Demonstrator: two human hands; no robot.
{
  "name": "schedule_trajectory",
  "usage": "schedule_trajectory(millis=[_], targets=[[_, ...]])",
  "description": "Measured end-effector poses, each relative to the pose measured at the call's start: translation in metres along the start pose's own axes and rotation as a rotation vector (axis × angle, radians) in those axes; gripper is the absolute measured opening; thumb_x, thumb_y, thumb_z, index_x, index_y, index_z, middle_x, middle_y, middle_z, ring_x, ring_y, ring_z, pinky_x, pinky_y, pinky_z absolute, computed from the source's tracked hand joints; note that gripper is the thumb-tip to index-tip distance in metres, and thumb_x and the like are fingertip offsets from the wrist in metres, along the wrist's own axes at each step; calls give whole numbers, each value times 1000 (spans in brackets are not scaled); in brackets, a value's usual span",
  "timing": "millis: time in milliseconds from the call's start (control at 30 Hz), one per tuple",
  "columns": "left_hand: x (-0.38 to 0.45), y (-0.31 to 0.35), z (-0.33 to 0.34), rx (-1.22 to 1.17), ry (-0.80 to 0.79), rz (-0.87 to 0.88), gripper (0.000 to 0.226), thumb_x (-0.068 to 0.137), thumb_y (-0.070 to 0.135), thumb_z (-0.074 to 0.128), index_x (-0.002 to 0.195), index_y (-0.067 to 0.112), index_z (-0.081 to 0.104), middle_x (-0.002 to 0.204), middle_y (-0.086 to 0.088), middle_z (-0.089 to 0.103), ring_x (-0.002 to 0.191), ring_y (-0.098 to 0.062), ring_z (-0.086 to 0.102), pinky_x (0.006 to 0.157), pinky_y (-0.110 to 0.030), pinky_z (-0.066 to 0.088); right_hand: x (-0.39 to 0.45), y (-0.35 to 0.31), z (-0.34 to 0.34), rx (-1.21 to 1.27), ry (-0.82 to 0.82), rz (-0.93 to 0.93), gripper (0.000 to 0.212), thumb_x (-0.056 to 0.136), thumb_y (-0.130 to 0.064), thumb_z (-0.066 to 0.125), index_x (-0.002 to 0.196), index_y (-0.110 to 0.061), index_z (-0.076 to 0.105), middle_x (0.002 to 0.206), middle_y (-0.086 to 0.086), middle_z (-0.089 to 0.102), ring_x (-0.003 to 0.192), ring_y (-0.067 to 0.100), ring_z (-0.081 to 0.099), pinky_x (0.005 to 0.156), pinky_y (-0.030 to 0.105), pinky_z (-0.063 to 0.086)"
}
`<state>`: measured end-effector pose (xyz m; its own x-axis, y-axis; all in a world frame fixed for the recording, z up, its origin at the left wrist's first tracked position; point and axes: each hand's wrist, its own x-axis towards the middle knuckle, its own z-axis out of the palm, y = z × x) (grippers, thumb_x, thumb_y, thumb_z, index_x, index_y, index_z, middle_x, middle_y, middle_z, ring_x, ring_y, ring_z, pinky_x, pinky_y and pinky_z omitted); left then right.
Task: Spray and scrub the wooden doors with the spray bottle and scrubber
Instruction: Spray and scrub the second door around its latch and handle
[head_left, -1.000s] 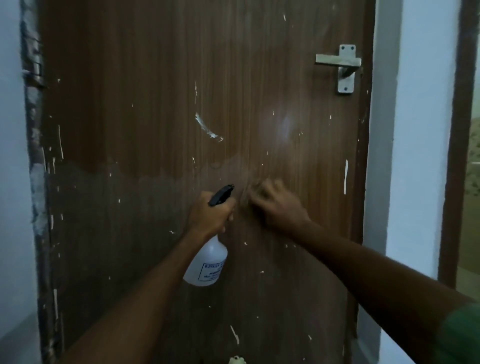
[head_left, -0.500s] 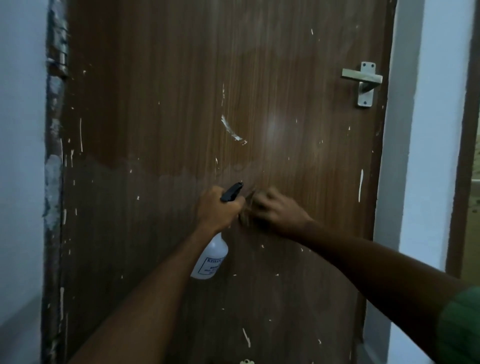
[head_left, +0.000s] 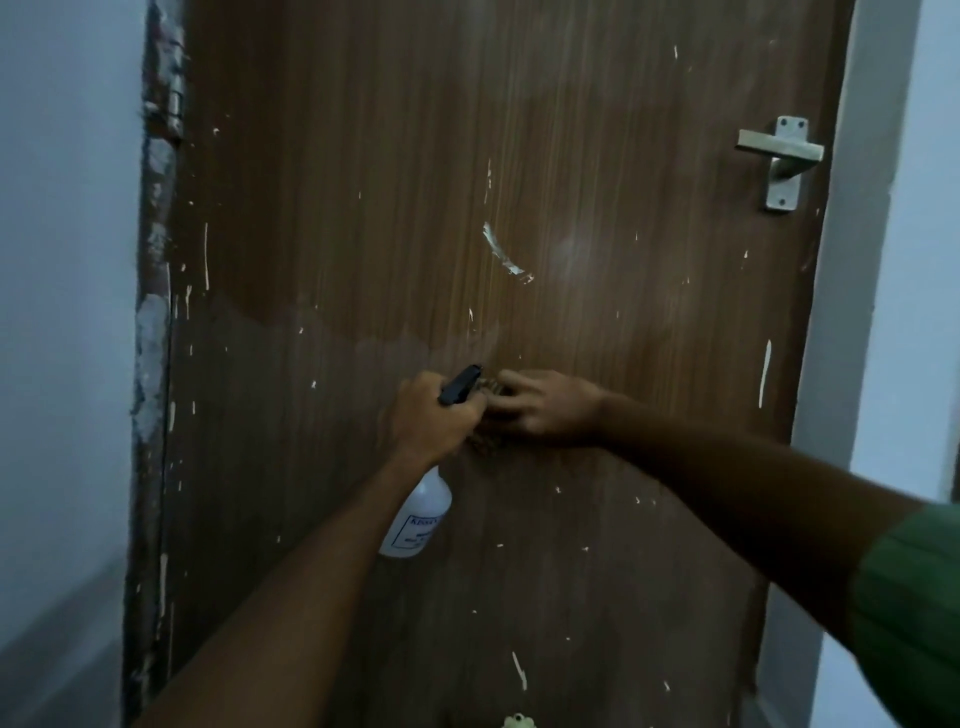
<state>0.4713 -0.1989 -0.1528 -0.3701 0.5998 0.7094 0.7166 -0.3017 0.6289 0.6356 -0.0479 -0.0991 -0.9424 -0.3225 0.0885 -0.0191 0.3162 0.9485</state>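
A brown wooden door (head_left: 519, 156) fills the view, flecked with white paint marks; its lower half looks darker than the top. My left hand (head_left: 434, 415) grips the neck of a white spray bottle (head_left: 418, 519) whose black nozzle (head_left: 460, 384) points at the door. Just right of it, my right hand (head_left: 545, 410) presses a brownish scrubber (head_left: 488, 415) against the door at mid height. Most of the scrubber is hidden by both hands.
A metal lever handle (head_left: 782, 156) sits at the door's upper right. White walls (head_left: 62, 312) flank the door, with a chipped frame and hinge (head_left: 174, 109) on the left. A small pale green object (head_left: 518, 721) shows at the bottom edge.
My right hand with the scrubber has slid left across the door until it meets my left hand. The camera view has shifted left and up, so the door sits further right and lower.
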Motion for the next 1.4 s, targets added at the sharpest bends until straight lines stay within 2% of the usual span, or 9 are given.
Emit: schedule_trajectory(millis=[67, 233, 300, 467, 700, 900, 1100, 1300, 1400], targets=[[-1, 0, -5, 10, 7, 3, 36, 100, 28, 72, 80, -2, 73, 72, -23, 73, 65, -44, 70, 60, -51, 62, 4, 36, -6, -120, 31, -30, 52, 83, -18, 80, 133, -22, 65, 138, 11, 57, 112, 31, 47, 78, 38, 57], [-4, -11, -17, 50, 45, -53, 43, 91, 43, 68, 74, 4, 73, 70, -17, 74, 59, -39, 70, 62, -48, 63, 32, 20, -3, 200, 345, 1234, 61, 93, -15, 67, 150, -28, 51, 149, 12, 45, 126, 38, 43, 81, 46, 57], [-7, -18, -23, 33, 41, -45, 42, 89, 46, 66, 74, 8, 73, 68, -14, 73, 58, -37, 71, 63, -57, 64, 45, -14, 4, 171, 336, 1076, 61, 89, -16, 72, 147, -24, 54, 145, 14, 48, 121, 38, 45, 79, 45, 57], [-12, -22, -41, 44, 41, -32, 35, 98, 28, 72, 74, 2, 71, 66, -20, 70, 61, -42, 69, 60, -54, 61, 36, -14, 7, -34, -76, -49, 59, 84, -24, 79, 140, -30, 61, 146, 6, 46, 118, 29, 42, 89, 39, 54], [-11, -33, -64, 64, 72, -95, 43, 87, 42, 66, 73, 2, 72, 69, -21, 71, 61, -43, 69, 57, -50, 58, 83, -25, 0, 168, 318, 1144, 62, 85, -12, 73, 144, -24, 59, 137, 14, 53, 112, 37, 48, 77, 43, 54], [-12, -37, -78, 104, 54, -66, 32, 101, 24, 69, 79, 2, 70, 69, -20, 69, 62, -40, 67, 60, -43, 57, 89, -32, -7, -68, -197, -117, 56, 89, -22, 73, 142, -28, 57, 156, 8, 39, 134, 33, 41, 100, 45, 47], [-16, -51, -92, 187, 100, -101, 33, 101, 29, 68, 79, 6, 72, 75, -17, 75, 67, -36, 73, 68, -47, 62, 115, 5, -15, 71, 238, 1032, 68, 79, -14, 79, 143, -20, 59, 136, 18, 56, 113, 40, 52, 82, 47, 52], [-26, -62, -104, 235, 67, -125, 32, 101, 35, 69, 80, 11, 70, 77, -14, 75, 71, -35, 73, 67, -42, 59, 109, -37, -4, -14, -165, -30, 66, 84, -25, 78, 146, -30, 55, 152, 8, 41, 131, 32, 41, 97, 45, 48], [-25, -61, -110, 227, 87, -131, 33, 101, 35, 69, 78, 10, 71, 76, -15, 75, 71, -35, 73, 66, -42, 58, 123, 0, -11, -78, 24, 277, 60, 84, -24, 74, 142, -27, 59, 147, 12, 50, 125, 35, 48, 94, 48, 50]])
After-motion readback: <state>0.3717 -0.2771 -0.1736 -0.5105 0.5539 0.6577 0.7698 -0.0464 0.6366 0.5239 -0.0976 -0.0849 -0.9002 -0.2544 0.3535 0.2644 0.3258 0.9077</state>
